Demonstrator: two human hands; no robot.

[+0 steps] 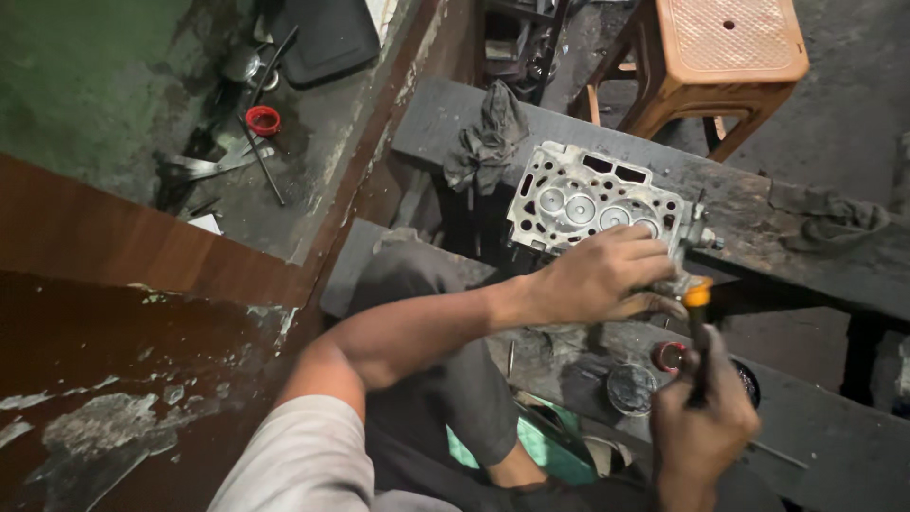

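orange plastic stool (732, 52), grey rag (488, 137), red cap (263, 119)

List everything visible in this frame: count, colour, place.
engine head: one, silver-grey metal, on the dark bench, centre.
rag: one, dark grey, on the bench left of the engine head.
second rag: one, grey, on the bench at right.
stool: one, orange plastic, behind the bench, top right.
red cap: one, on the grimy ledge, upper left.
round tin: one, dark, on the lower plank near the right hand.
tool: one, orange collar, black handle.
left hand: rests on the engine head's near edge.
right hand: grip shut on the tool.
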